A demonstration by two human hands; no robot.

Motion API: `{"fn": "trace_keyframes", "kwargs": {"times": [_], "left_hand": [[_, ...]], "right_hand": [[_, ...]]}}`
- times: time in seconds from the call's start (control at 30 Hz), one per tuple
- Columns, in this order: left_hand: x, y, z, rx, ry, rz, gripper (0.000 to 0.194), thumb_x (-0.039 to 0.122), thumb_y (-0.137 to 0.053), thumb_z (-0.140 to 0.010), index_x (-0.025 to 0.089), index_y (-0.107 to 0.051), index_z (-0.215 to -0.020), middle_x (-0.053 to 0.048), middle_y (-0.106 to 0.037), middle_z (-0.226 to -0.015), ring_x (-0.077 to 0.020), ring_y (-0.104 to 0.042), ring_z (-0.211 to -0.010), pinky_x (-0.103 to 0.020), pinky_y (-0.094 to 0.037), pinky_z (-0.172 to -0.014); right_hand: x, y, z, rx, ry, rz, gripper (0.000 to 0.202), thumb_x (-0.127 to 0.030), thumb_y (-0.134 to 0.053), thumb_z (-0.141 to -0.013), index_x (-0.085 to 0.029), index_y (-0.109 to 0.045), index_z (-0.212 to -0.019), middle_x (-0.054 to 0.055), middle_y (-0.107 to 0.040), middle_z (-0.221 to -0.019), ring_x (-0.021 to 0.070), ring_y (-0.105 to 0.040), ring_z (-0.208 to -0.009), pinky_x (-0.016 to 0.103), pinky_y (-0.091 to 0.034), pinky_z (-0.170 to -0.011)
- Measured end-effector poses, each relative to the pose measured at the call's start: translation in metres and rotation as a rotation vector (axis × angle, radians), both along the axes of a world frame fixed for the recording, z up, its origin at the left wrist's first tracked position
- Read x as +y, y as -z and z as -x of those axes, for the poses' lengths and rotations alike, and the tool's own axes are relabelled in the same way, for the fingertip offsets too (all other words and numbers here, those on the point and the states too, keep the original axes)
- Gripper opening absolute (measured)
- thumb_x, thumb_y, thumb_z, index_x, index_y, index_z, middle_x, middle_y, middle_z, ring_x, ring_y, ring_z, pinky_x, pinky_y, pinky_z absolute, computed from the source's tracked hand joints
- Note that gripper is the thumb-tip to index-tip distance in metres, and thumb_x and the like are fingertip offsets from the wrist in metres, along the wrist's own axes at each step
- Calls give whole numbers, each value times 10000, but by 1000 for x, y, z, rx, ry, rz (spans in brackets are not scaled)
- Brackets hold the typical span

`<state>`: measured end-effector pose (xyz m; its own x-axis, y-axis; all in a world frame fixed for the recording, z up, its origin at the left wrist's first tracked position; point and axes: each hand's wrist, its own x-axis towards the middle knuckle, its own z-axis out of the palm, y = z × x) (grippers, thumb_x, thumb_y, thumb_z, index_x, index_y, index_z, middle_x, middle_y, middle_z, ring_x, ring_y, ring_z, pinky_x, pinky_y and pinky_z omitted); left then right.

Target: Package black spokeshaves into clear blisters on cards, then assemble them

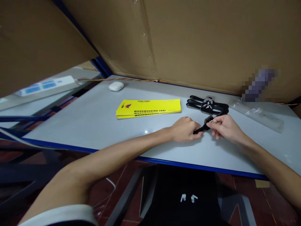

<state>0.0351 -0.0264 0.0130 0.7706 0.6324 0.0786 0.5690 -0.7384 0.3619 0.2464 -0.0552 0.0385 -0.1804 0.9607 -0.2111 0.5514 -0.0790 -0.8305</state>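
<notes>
Far left, a white power strip (48, 84) with blue sockets can be seen lying just off the pale grey worktop (77, 125). A red-and-yellow wire (127, 80) is strung along the back edge, right under a big brown cardboard panel (188, 40). A little white rounded case (116, 86) is parked near that edge. Next over, some bright yellow cards (148, 108) are piled in a slightly uneven stack, with "WOODWORKING TOOL" printed on them.

Then the busy bit: one handle of a black tool (207, 121) is gripped by the left hand (187, 129), fingers curled round it, down near the front of the worktop. Below, two white earbuds (188, 198) are laid on black fabric (185, 182). Just behind the hands, more black tools (208, 104) with silvery middles are bunched together, handles side by side. The held tool's middle is pinched by the thumb and fingers of the right hand (225, 127); exactly how its far handle is touched can't be told. Over to the right, crinkly clear plastic (261, 116) is spread out flat-ish, and behind it something purplish (258, 86) is pixelated out.
</notes>
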Motion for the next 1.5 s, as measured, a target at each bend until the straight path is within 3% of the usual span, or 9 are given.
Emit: {"fn": "trace_keyframes", "kwargs": {"times": [0.13,0.23,0.43,0.6,0.83,1.03,1.13,1.33,1.5], "left_hand": [[6,3,4,-17,101,-25,392,428,-512,-930,202,-540,-611,2,-494,-534,-136,-379,-508,-318,-237,-570],[14,2,10,-32,172,16,380,442,-539,-911,208,-533,-612,9,-493,-540,-136,-381,-517,-318,-234,-558],[33,-5,28,-31,169,1,326,443,-601,-866,210,-557,-644,2,-560,-601,-132,-367,-522,-327,-248,-537],[42,-3,36,-32,130,-130,342,483,-562,-882,205,-606,-687,-32,-618,-684,-168,-498,-615,-324,-314,-577],[30,-4,23,-61,81,-132,435,534,-481,-958,181,-718,-1052,-77,-715,-914,-206,-620,-769,-321,-406,-653],[26,-4,21,-46,86,-5,421,499,-457,-982,171,-681,-1121,-31,-673,-757,-184,-559,-649,-305,-341,-615],[25,-3,20,-52,99,12,386,488,-454,-982,174,-657,-1080,-28,-663,-754,-183,-548,-646,-305,-322,-615],[23,-3,20,-20,114,26,345,458,-418,-1007,175,-594,-1098,-38,-666,-799,-195,-550,-671,-317,-303,-621],[24,-4,21,-11,116,59,332,459,-414,-1005,179,-572,-1088,-38,-646,-784,-195,-520,-659,-327,-310,-630]], "right_hand": [[-2,6,-4,-280,-149,-369,367,-359,-585,-900,-241,-468,-573,-4,-558,-503,142,-490,-488,303,-351,-559],[0,6,-12,-390,-285,-528,296,-312,-592,-910,-237,-482,-646,-24,-541,-549,138,-456,-520,307,-331,-573],[3,4,-22,-525,-433,-804,172,-371,-679,-944,-206,-642,-914,79,-685,-918,252,-624,-856,387,-461,-772],[4,14,-16,-410,-480,-723,164,-348,-613,-1019,-204,-651,-1088,92,-669,-1039,248,-653,-904,413,-533,-815],[3,25,-7,-240,-495,-740,259,-205,-421,-1081,-231,-672,-1136,109,-653,-1155,231,-668,-1010,424,-550,-918],[5,24,-1,-177,-245,-568,133,-322,-621,-1009,-228,-648,-1099,38,-709,-933,199,-648,-799,353,-505,-776],[5,21,0,-179,-221,-482,157,-380,-657,-990,-230,-642,-1032,-10,-655,-779,177,-589,-693,330,-465,-719],[0,23,-5,-267,-389,-657,139,-314,-668,-971,-226,-692,-1075,109,-589,-1308,150,-594,-763,374,-529,-770],[3,28,-12,-261,-496,-754,317,-142,-457,-1041,-254,-739,-1133,108,-554,-1348,174,-649,-883,420,-579,-847]]}}
